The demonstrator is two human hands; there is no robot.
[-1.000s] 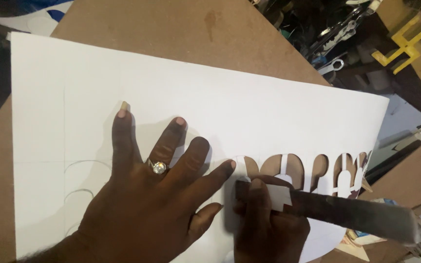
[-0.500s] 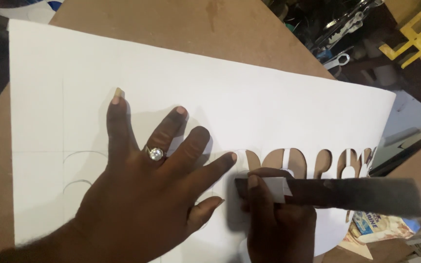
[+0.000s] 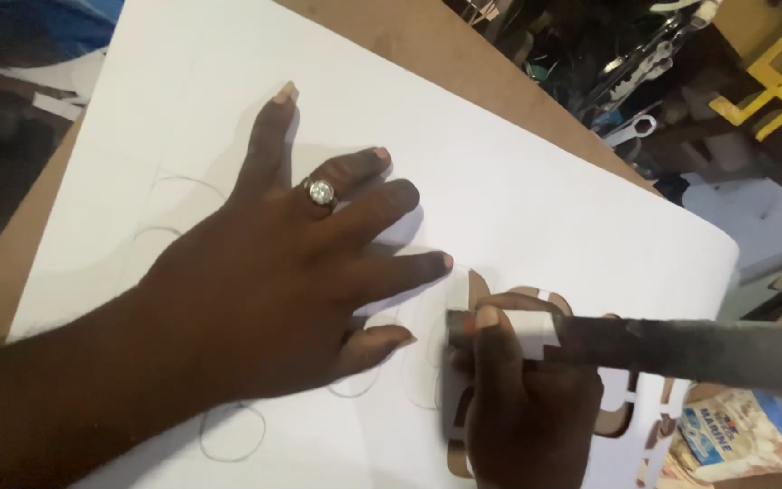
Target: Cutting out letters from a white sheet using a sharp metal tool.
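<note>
Left hand: the left hand (image 3: 264, 299) lies flat on the white sheet (image 3: 518, 190), fingers spread apart and gripping nothing; a ring (image 3: 320, 191) sits on one finger.
Right hand: the right hand (image 3: 522, 398), at 5 o'clock, is closed around a long dark blade (image 3: 672, 349) with a pale wrapped band near the fingers; the blade runs toward 3 o'clock.
Sheet: it covers a brown board (image 3: 463, 63) and reaches from 11 to 4 o'clock; pencilled curves show at 7 o'clock, cut-out openings beside the right hand.
Packet: a crumpled pouch (image 3: 744, 435), tan with a blue label, lies at 4 o'clock off the sheet's edge.
Yellow shape: a yellow angular piece (image 3: 771, 86) sits at 2 o'clock among dark tools.
</note>
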